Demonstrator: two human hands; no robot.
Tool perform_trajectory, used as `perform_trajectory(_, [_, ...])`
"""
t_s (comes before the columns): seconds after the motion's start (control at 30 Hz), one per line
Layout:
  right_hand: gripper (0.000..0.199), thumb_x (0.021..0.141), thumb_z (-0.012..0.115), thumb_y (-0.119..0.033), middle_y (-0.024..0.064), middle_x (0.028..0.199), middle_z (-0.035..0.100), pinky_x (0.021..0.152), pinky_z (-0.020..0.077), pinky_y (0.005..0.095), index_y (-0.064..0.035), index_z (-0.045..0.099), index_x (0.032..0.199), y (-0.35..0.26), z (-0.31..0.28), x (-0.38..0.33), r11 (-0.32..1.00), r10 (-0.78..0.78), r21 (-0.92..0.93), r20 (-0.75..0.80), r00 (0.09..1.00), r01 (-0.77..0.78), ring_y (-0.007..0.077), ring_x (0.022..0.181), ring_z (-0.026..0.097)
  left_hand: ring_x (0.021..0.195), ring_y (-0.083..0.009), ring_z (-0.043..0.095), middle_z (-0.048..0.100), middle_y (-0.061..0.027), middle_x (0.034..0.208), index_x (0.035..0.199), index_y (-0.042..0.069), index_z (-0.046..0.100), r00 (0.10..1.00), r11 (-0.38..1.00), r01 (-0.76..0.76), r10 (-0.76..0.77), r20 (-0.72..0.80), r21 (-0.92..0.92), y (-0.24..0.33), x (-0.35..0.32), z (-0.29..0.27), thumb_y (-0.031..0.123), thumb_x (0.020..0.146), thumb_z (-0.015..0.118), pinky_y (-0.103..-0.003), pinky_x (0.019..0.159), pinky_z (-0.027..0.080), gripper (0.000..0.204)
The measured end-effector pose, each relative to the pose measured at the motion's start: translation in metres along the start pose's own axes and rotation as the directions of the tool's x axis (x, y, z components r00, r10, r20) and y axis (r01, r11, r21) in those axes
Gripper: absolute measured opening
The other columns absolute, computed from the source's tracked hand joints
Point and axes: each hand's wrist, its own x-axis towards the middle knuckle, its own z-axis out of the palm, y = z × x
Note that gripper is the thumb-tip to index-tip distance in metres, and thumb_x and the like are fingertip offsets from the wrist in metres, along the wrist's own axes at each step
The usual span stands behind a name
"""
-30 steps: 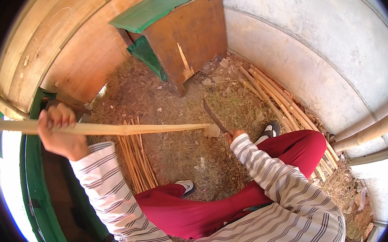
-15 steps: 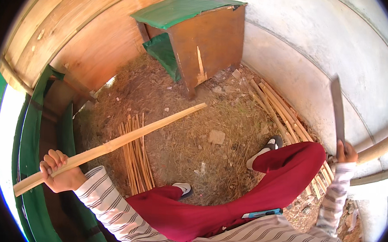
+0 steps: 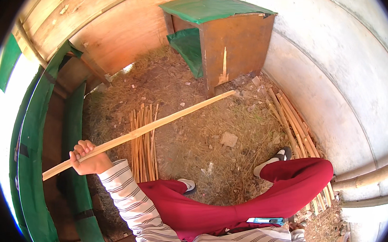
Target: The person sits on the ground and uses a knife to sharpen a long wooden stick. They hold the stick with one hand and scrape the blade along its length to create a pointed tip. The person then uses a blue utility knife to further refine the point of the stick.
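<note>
My left hand (image 3: 91,159) is closed around a long, pale split bamboo strip (image 3: 176,115), near its lower left end. The strip slants up and away to the right, its far end in front of a brown wooden cabinet. Low at my right hip, my right hand (image 3: 295,226) shows only in small part beside my maroon trousers. Its fingers are mostly hidden, and no blade can be seen there. A blue-and-white utility knife (image 3: 265,220) lies at my waist, close to that hand.
A bundle of thin bamboo sticks (image 3: 144,140) lies left of my feet; longer strips (image 3: 297,123) lie along the pale right wall (image 3: 340,86). The green-topped cabinet (image 3: 239,47) stands at the back. A green-covered bench (image 3: 34,155) runs along the left. A flat stone (image 3: 229,139) lies mid-floor.
My right hand, which held a machete up by the right wall, has dropped to my hip; the machete has gone from sight. The view has shifted; my left hand still grips the bamboo strip.
</note>
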Motion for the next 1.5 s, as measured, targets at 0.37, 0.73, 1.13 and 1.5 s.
perform_trajectory(0.37, [0.040, 0.100, 0.040, -0.038, 0.0109, 0.106, 0.069, 0.086, 0.0525, 0.0437, -0.0092, 0.067, 0.107, -0.022, 0.016, -0.023, 0.989, 0.028, 0.148, -0.052, 0.998, -0.020, 0.0283, 0.098, 0.065, 0.056, -0.0164, 0.038, 0.037, -0.0032, 0.058, 0.058, 0.012, 0.041, 0.982, 0.973, 0.086, -0.045, 0.186, -0.215, 0.009, -0.001, -0.017, 0.015, 0.082, 0.058, -0.029, 0.050, 0.037, 0.029])
perform_trajectory(0.73, [0.030, 0.098, 0.050, -0.031, 0.0104, 0.101, 0.067, 0.083, 0.0519, 0.0412, -0.0066, 0.065, 0.106, -0.020, 0.025, -0.035, 0.968, 0.055, 0.250, -0.098, 0.994, -0.029, 0.0259, 0.090, 0.064, 0.055, -0.0143, 0.034, 0.031, -0.0008, 0.059, 0.065, 0.013, 0.034, 0.952, 0.975, 0.133, -0.075, 0.297, -0.179, 0.011, -0.006, -0.001, 0.013, 0.084, 0.055, -0.028, 0.048, 0.036, 0.028])
perform_trajectory(1.13, [0.022, 0.095, 0.060, -0.023, 0.0097, 0.095, 0.065, 0.079, 0.0512, 0.0386, -0.0038, 0.064, 0.105, -0.022, 0.024, -0.047, 0.902, 0.147, 0.431, -0.253, 0.956, -0.024, 0.0233, 0.082, 0.062, 0.057, -0.0158, 0.033, 0.031, -0.0018, 0.060, 0.061, 0.013, 0.037, 0.968, 0.995, 0.055, -0.033, 0.249, -0.083, 0.025, -0.004, -0.012, 0.014, 0.080, 0.059, -0.029, 0.052, 0.033, 0.029])
perform_trajectory(1.5, [0.013, 0.088, 0.071, -0.007, 0.0103, 0.083, 0.064, 0.062, 0.0517, 0.0359, -0.0020, 0.062, 0.096, -0.126, -0.181, -0.217, 0.078, -0.728, 0.064, -0.679, 0.101, 0.995, 0.0226, 0.068, 0.064, 0.059, -0.0185, 0.037, 0.035, -0.0035, 0.060, 0.060, 0.013, 0.039, 0.998, 0.996, -0.016, 0.021, 0.059, -0.090, 0.001, -0.001, -0.037, 0.016, 0.082, 0.056, -0.032, 0.057, 0.037, 0.028])
